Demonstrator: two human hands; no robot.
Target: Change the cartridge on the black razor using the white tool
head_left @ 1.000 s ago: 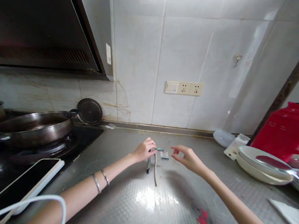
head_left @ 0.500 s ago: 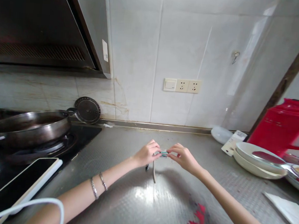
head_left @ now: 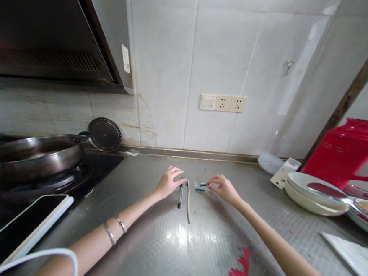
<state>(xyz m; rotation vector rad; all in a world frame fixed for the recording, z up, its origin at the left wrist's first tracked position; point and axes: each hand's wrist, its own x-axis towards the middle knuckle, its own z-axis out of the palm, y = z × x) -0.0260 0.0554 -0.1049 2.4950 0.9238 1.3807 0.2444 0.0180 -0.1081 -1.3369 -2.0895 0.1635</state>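
Note:
On the metal counter (head_left: 151,245) lies a slim dark and silver pen-like item (head_left: 180,195), with a thin pale cord (head_left: 188,203) just right of it. My left hand (head_left: 169,182) is at the upper end of the pen-like item, fingers apart, and nothing shows in its grasp. Further right sits a small clear packet (head_left: 200,186) with two dark green strips. My right hand (head_left: 224,188) pinches the right end of the upper green strip (head_left: 204,185) between thumb and fingers.
At left are a pan (head_left: 34,155) on the stove, a round dark lid (head_left: 105,134) and a phone (head_left: 20,223) with a white cable (head_left: 65,251). Stacked bowls (head_left: 312,202), a red jug (head_left: 343,155), white paper (head_left: 352,255) and a red patch (head_left: 240,272) are at right.
My left hand has let go of the small packet and moved left to the pen-like item. My right hand has shifted slightly right. The packet, pen-like item and cord are now more visible.

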